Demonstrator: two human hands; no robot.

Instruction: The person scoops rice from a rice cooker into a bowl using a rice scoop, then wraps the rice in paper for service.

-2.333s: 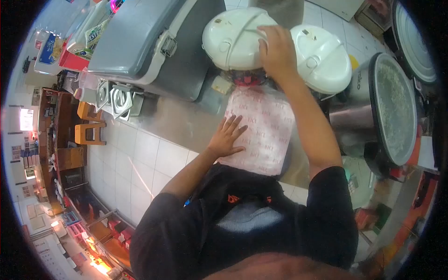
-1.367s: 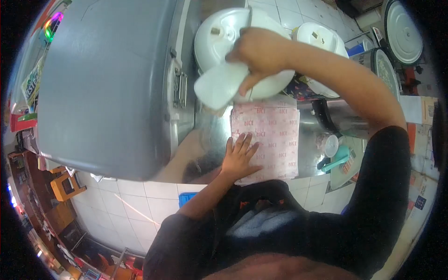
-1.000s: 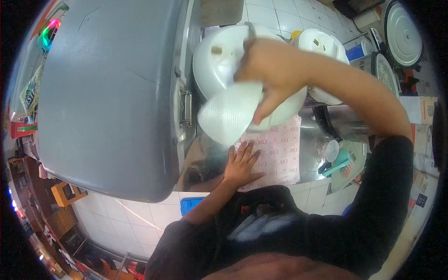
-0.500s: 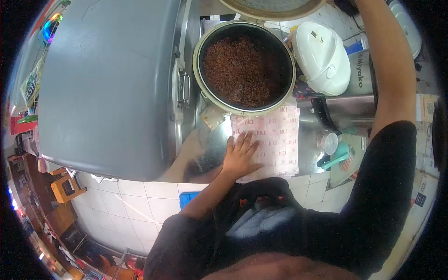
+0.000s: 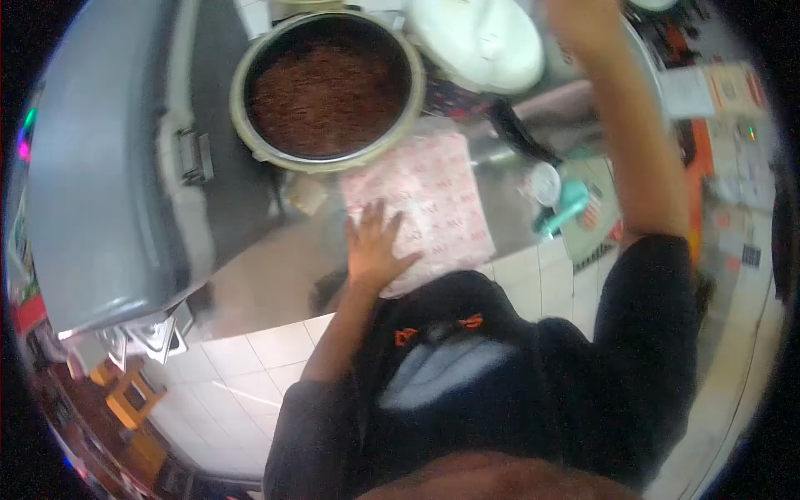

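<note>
My left hand (image 5: 375,246) lies flat, fingers spread, on the left side of a stack of wrapping paper (image 5: 442,192) printed in red. Behind the paper stands a large round cooker pot (image 5: 250,137) filled with dark reddish-brown, grainy food (image 5: 329,100). My right arm reaches far forward at the upper right. Only part of my right hand (image 5: 583,25) shows at the top edge; it is blurred, and its fingers are out of sight. Whether it holds anything cannot be seen.
On the left stands a big grey box-shaped unit (image 5: 100,167) with a metal latch. A white lidded appliance (image 5: 483,42) is behind the paper. To the right are a black handle (image 5: 521,133), a small clear tub (image 5: 543,183) and a turquoise object (image 5: 567,207). A small packet (image 5: 307,193) lies beside the pot.
The view has turned, so the pot and paper appear further left. More of my right hand shows at the top edge. My left hand remains flat on the paper.
</note>
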